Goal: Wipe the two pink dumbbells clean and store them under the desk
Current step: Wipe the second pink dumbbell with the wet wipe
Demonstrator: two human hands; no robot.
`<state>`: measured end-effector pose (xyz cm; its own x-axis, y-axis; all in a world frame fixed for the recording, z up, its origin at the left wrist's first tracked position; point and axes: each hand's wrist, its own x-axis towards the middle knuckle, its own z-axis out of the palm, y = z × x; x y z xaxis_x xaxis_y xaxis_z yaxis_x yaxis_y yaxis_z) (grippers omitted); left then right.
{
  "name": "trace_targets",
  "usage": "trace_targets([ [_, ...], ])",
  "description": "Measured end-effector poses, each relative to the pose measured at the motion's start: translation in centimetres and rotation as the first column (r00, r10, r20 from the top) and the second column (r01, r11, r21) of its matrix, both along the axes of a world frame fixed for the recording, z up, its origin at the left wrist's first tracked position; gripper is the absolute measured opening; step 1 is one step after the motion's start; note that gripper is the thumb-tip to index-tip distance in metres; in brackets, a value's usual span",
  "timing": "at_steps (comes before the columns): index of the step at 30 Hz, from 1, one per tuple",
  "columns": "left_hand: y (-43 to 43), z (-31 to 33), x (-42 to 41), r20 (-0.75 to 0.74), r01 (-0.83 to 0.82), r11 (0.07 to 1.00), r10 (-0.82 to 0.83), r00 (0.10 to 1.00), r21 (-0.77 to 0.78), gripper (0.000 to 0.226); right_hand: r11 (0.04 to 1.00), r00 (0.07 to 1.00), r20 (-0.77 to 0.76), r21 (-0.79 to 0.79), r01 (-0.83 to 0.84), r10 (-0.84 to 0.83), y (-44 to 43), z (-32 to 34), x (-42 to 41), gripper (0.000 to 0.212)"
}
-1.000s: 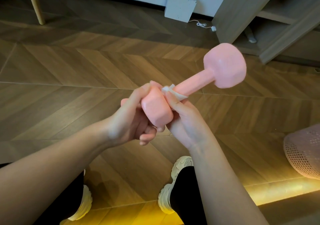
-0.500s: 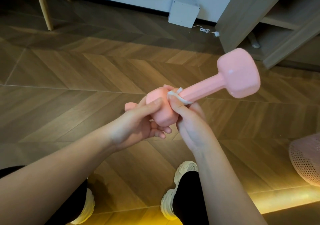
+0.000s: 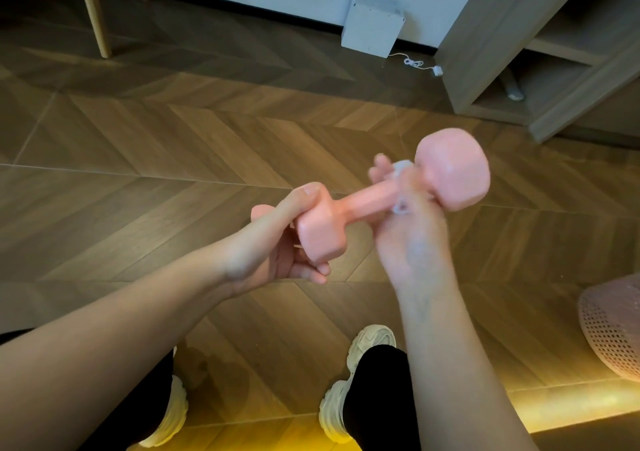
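Your left hand (image 3: 277,246) gripping the pink dumbbell (image 3: 360,204) by its near head, your blurred right hand (image 3: 412,232) curled round the handle with a white wipe (image 3: 401,167), dumbbell held above the herringbone floor (image 3: 173,138), desk (image 3: 502,17) edge well beyond, upper right

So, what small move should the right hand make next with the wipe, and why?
Probably slide the wipe onto the far head of the pink dumbbell. The right hand holds the wipe round the handle right beside that head, while the left hand grips the near head and steadies it.
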<state>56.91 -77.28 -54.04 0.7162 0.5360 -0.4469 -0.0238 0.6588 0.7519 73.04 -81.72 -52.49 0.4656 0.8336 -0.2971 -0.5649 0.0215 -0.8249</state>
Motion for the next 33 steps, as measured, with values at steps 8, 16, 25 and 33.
trace_targets([
  [8,-0.6,-0.5,0.7,0.055,0.098,0.990,-0.093,0.994,-0.099,0.087,0.986,0.984,0.061,0.000,-0.167,0.167,-0.7,-0.9,-1.2,0.026],
  [16,-0.6,-0.4,0.5,0.135,0.065,0.995,-0.054,0.989,-0.077,0.085,0.990,0.978,0.151,-0.020,-0.140,0.141,-0.1,0.8,-0.2,0.031],
  [25,-1.0,-0.7,1.4,0.192,0.025,0.996,-0.008,0.981,-0.082,0.079,0.907,0.884,0.225,-0.202,-0.369,0.409,-1.4,-0.4,-2.1,0.031],
  [33,-1.1,-1.4,0.8,0.108,-0.014,0.996,0.023,0.994,-0.087,0.080,0.966,0.969,0.079,-0.135,-0.222,0.234,-1.1,-0.4,-1.6,0.024],
])
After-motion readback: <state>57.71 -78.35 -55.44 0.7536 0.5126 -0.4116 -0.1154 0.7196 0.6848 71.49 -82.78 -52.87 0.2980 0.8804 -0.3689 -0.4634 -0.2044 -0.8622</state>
